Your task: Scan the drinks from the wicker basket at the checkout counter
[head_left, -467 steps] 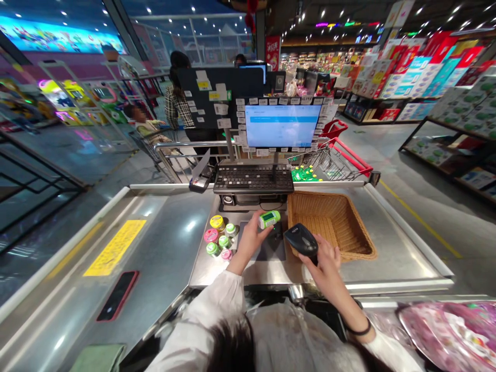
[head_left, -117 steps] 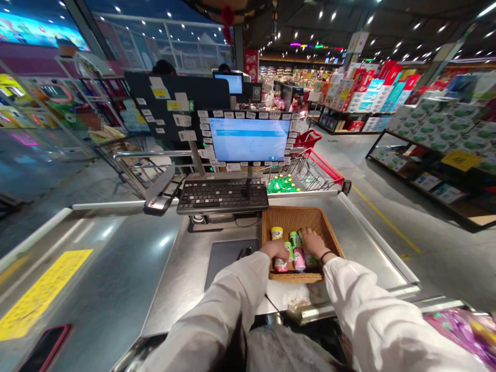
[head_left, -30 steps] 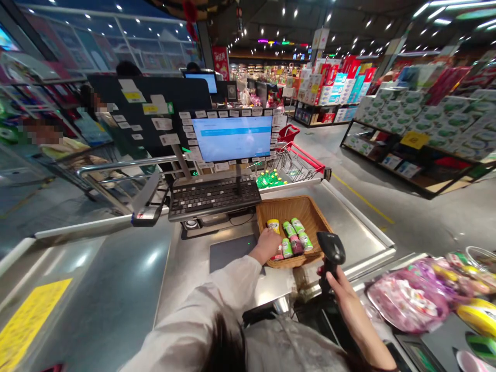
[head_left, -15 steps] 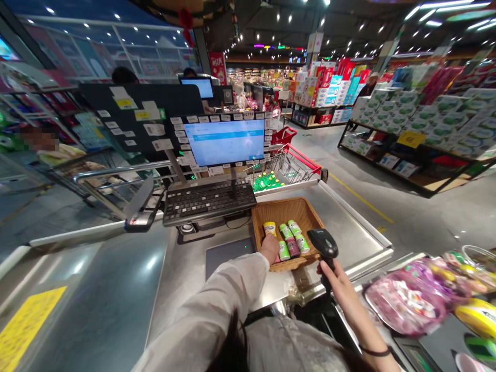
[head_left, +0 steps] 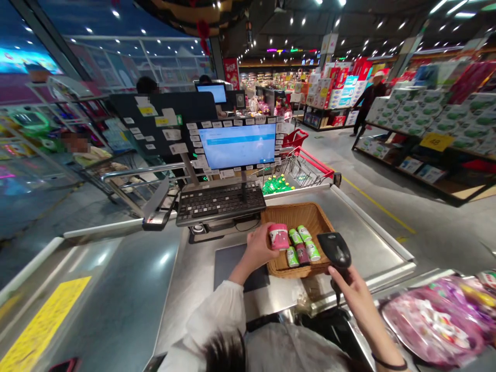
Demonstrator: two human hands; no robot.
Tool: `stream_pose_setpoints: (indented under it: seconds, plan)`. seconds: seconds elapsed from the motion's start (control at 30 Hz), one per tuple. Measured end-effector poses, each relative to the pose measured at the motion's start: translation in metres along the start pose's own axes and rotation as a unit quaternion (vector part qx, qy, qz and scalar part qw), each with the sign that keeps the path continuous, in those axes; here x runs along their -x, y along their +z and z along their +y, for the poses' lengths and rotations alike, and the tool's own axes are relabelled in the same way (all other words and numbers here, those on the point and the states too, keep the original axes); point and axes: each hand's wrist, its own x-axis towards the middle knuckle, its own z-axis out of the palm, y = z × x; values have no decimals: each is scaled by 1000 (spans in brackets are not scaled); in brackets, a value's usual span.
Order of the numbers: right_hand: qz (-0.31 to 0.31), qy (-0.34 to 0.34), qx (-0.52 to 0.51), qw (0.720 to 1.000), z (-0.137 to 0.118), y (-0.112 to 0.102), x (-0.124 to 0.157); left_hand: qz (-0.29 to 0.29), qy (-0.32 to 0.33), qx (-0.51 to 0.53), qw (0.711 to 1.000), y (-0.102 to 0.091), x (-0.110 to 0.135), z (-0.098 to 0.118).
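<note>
At a supermarket checkout, head-cam view. L hand point(head_left: 258, 249) has a pink-and-white tub point(head_left: 279, 236) clamped in its fingers, lifted just over the near-left corner of the wicker basket point(head_left: 294, 211), not resting on anything. R hand point(head_left: 354, 295) is closed around the grip of a black handheld barcode scanner point(head_left: 335, 249), w/ the scanner head up top and a gap between it and the tub. Black wristband point(head_left: 387, 363) on the R wrist, white sleeve point(head_left: 209, 320) on the L arm.

Basket sits on the stainless checkout counter point(head_left: 372, 243) and holds five more small tubs point(head_left: 303, 245), mostly green, one dark red, standing close together near its front. Dark scale plate point(head_left: 240, 268) is just left of the basket, keyboard point(head_left: 220, 204) right behind it, and the monitor point(head_left: 237, 146) above that, edged w/ paper labels.

Past the counter there's a red-handled shopping cart point(head_left: 298, 170) w/ green bottles point(head_left: 276, 185) in it. Pink plastic-wrapped goods point(head_left: 430, 325) are by the R arm, and a phone point(head_left: 64, 366) lies at the bottom-left edge of the view. Another person point(head_left: 368, 98) stands way off by the shelves, too far to make out what they're handling.
</note>
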Motion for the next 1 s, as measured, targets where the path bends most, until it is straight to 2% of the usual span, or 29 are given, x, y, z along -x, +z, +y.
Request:
stream_pose_setpoints:
  seconds: [0.1,0.2,0.27,0.4,0.43,0.5,0.57,0.63,0.7,0.8,0.87,1.0]
  plan:
    - [-18,-9,12,1000,0,8,-5,65,-36,140,987,-16,25,-12]
    - [-49,-28,23,998,0,20,-10,108,-47,270,956,-28,39,-22]
    - [-74,-44,35,996,1,29,-12,129,-53,372,918,-33,44,-27]
    - [-104,-71,74,989,-5,47,-11,151,-92,571,802,-43,55,-29]
    - [-111,-82,87,987,-9,51,-11,151,-98,597,782,-46,59,-29]
    - [-130,-122,111,978,-19,58,-9,145,-100,613,770,-51,66,-28]
    - [-143,-170,129,966,-28,66,-8,136,-91,592,789,-58,72,-30]
    - [-147,-197,144,959,-32,73,-6,136,-78,541,827,-66,77,-33]
    - [-147,-204,152,956,-32,80,-4,141,-55,446,882,-76,78,-38]
    - [-173,-219,166,946,-32,89,1,146,-5,223,964,-95,76,-43]
    - [-200,-245,176,932,-35,94,5,133,22,86,987,-109,71,-44]
    - [-204,-297,204,910,-39,101,10,60,63,-68,994,-131,59,-43]
